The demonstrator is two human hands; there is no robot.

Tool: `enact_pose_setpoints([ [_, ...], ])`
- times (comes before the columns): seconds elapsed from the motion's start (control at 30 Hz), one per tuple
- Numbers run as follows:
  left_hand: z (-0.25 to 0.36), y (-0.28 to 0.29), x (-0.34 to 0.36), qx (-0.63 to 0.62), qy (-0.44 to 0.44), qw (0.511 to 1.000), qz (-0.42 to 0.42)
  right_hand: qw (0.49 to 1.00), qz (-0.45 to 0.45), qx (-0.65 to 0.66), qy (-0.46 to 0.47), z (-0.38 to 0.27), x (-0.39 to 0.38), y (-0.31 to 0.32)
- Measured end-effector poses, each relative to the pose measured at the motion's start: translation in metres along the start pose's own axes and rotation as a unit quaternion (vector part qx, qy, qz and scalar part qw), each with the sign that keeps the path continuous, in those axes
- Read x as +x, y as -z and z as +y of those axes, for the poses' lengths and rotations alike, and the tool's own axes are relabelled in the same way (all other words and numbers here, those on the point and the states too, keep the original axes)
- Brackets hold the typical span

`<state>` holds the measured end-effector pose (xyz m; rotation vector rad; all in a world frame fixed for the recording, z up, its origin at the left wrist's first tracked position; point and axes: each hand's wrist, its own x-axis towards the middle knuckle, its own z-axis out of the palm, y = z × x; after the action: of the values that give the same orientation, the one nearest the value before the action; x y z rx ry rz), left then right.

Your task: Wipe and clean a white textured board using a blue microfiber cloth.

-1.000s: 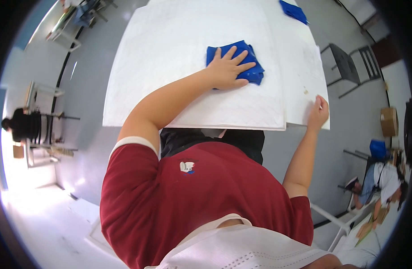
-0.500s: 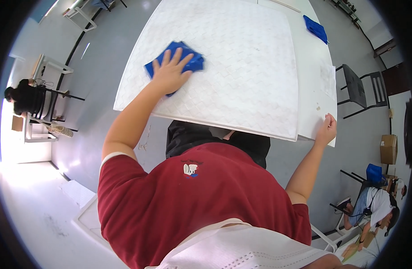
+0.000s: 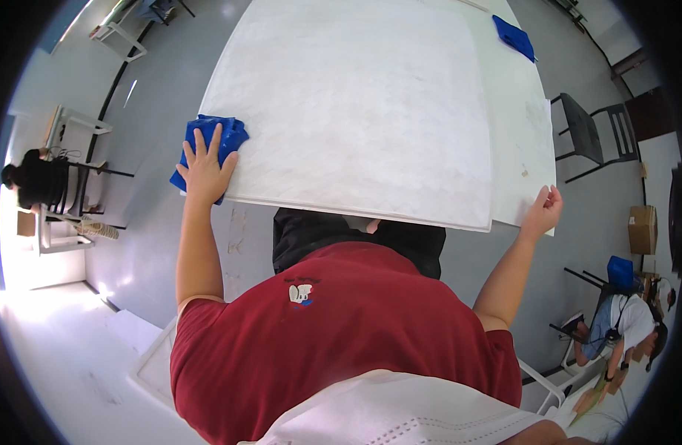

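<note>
Spread flat, my left hand [image 3: 205, 174] presses on a folded blue cloth [image 3: 233, 133] at the near left corner of a large white panel [image 3: 356, 111]. Part of the cloth hangs past the panel's left edge. The panel lies on a white table [image 3: 515, 130], which shows as a strip along its right side. At the table's near right corner is my right hand [image 3: 541, 213], its fingers curled together by the edge. Whether anything is between those fingers cannot be made out.
Another folded blue cloth [image 3: 514, 37] lies at the table's far right edge. A black chair [image 3: 582, 130] stands to the right, with a cardboard box [image 3: 642, 230] beyond. Other people sit at far left and lower right.
My left hand has slid the blue cloth left and nearer, from the panel's surface to its near left corner. My right hand stays by the table's right corner.
</note>
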<state>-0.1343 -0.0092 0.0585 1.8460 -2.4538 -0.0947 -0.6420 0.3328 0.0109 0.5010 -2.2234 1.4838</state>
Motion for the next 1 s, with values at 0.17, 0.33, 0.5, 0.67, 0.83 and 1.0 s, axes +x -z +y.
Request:
enact_pose_setpoints([
  [0.17,-0.005,-0.008,0.008,-0.007,-0.011,1.0,0.009,1.0,-0.018,-0.003,0.007,0.001,0.001,-0.005],
  [0.33,0.031,-0.007,0.01,-0.027,-0.149,0.988,-0.011,1.0,-0.011,0.001,0.016,-0.007,-0.002,-0.003],
  [0.5,0.102,-0.001,0.007,-0.006,-0.309,0.95,-0.054,0.999,-0.037,0.009,-0.011,-0.006,-0.001,-0.004],
  [0.67,0.161,0.001,0.013,-0.001,-0.438,0.895,-0.082,0.999,-0.025,0.033,0.005,-0.006,-0.003,-0.007],
  [0.83,0.185,0.004,0.018,0.028,-0.463,0.881,-0.095,0.999,-0.03,0.016,0.011,-0.008,-0.005,-0.005],
  [1.0,0.183,-0.005,0.021,0.011,-0.476,0.877,-0.068,0.999,-0.043,0.0,0.007,-0.015,-0.004,-0.004],
])
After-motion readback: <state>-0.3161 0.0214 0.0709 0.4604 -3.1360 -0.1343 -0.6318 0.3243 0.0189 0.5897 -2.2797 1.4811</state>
